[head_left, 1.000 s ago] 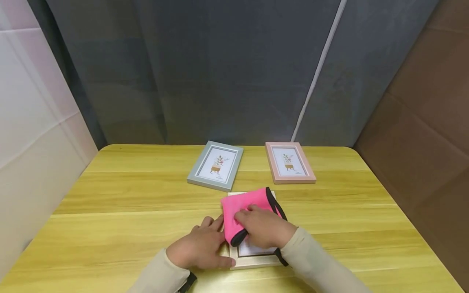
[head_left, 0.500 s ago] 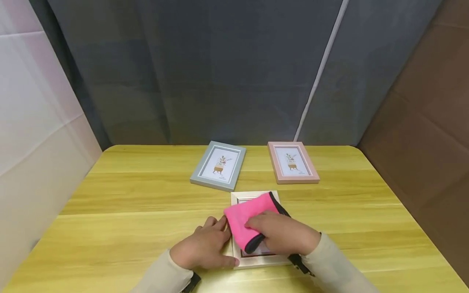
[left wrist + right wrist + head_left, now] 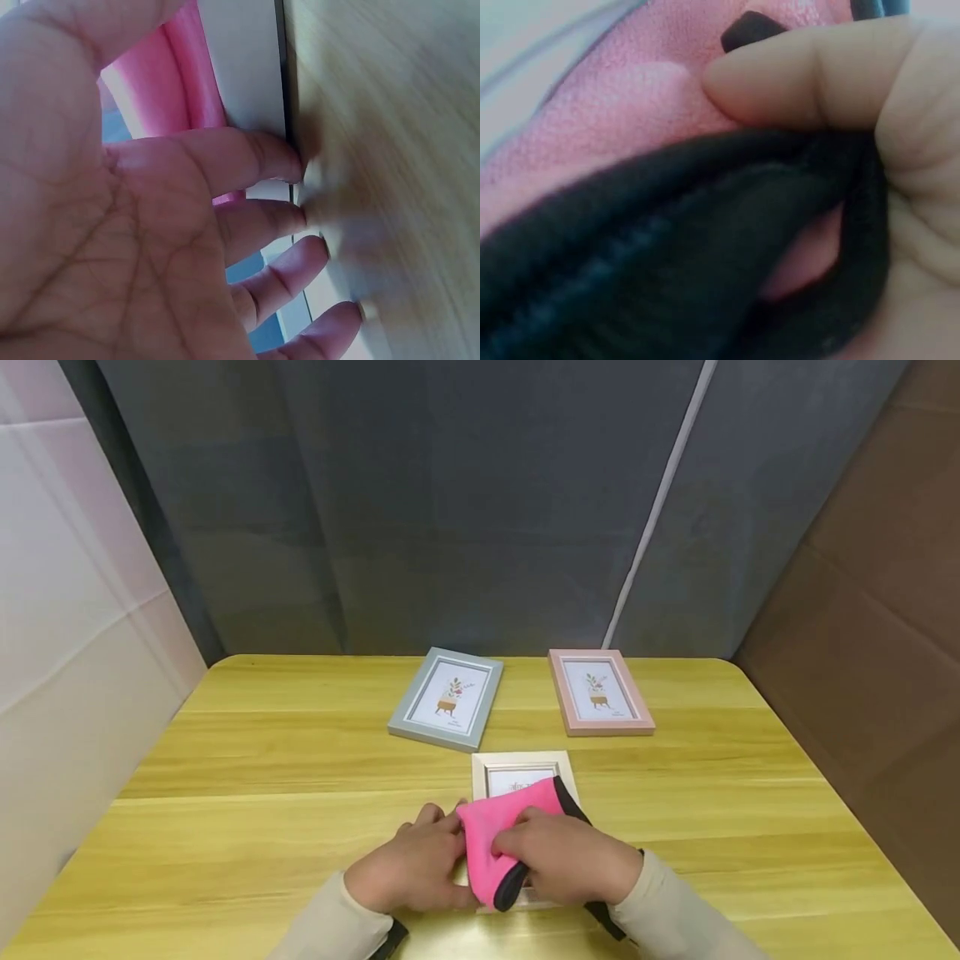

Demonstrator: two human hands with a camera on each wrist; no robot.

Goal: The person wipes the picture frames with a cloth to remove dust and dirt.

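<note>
A folded pink cloth (image 3: 491, 843) with black edging lies over the lower part of a cream picture frame (image 3: 517, 760). My right hand (image 3: 573, 856) grips the cloth and presses it on the frame. In the right wrist view, the thumb (image 3: 795, 82) pinches the pink fabric above its black edging (image 3: 645, 202). My left hand (image 3: 412, 864) rests along the frame's left side, fingers extended. Its fingertips touch the table beside the frame's edge (image 3: 251, 67) in the left wrist view. The upper part of the frame shows some lettering; the cloth and right hand hide much of the rest.
Behind the cream frame lie a grey-blue picture frame (image 3: 446, 700) and, to its right, a pink picture frame (image 3: 600, 693), both face up. The wood-grain table (image 3: 262, 760) ends at a dark curtain (image 3: 480, 510), with a pale sheet left and a brown one right.
The right hand has slid the cloth toward the person, uncovering the frame's far end and its lettering. The left hand stays at the frame's left side.
</note>
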